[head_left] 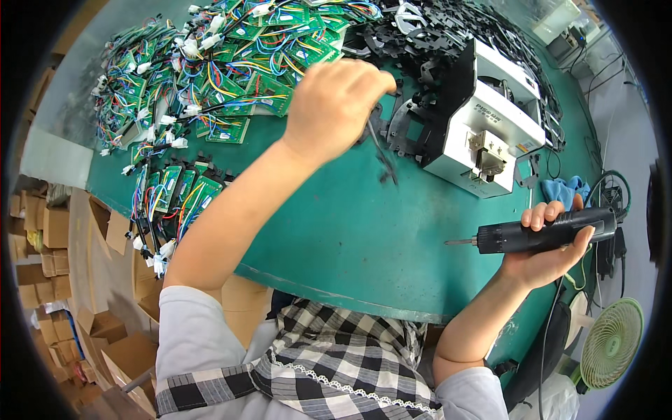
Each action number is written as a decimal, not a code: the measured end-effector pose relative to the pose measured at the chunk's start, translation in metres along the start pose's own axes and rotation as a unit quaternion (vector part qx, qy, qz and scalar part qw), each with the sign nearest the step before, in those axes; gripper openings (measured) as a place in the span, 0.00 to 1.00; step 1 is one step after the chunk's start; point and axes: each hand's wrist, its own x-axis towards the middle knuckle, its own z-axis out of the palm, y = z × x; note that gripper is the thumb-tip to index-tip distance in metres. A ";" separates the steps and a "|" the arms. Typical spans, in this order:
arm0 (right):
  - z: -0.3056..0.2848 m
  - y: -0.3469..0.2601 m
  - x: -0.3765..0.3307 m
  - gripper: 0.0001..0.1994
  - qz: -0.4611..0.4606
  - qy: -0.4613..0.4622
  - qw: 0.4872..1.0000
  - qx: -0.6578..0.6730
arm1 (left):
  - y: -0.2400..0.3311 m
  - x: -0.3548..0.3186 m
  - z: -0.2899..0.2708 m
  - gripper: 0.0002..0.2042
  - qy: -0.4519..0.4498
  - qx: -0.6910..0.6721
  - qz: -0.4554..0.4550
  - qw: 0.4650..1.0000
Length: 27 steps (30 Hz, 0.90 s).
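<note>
In my right hand (546, 241) is a black electric screwdriver (521, 234), its bit pointing left above the mat. The fingers wrap round its body. My left hand (336, 105) is raised over the far middle of the table, fingers curled closed. From it hangs a thin dark piece (382, 157), smeared by motion, so its kind does not show. Just beyond that hand lie loose black plastic parts (406, 129). A white and black screw feeder (458, 150) stands to its right.
Green circuit boards (227, 131) with coloured wires pile up at the far left; more boards (199, 199) sit near my left forearm. Black plastic parts (448, 28) heap behind the feeder. A blue cloth (565, 190), a green fan (611, 343) and a hanging cord (549, 336) are at the right.
</note>
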 end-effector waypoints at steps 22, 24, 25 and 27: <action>-0.001 0.004 0.002 0.25 -0.001 0.034 0.999 -0.022 | 0.110 -0.067 -0.050 0.28 -0.353 -0.036 0.073 0.932; -0.001 0.006 0.001 0.25 0.003 0.033 0.999 -0.024 | 0.111 -0.063 -0.056 0.28 -0.341 -0.029 0.068 0.937; -0.001 0.006 0.002 0.25 0.001 0.032 0.999 -0.026 | 0.101 -0.053 -0.057 0.26 -0.384 -0.074 0.019 0.920; -0.003 0.003 0.003 0.24 -0.004 0.045 0.998 -0.035 | 0.051 -0.023 -0.068 0.21 -0.345 0.042 0.000 0.938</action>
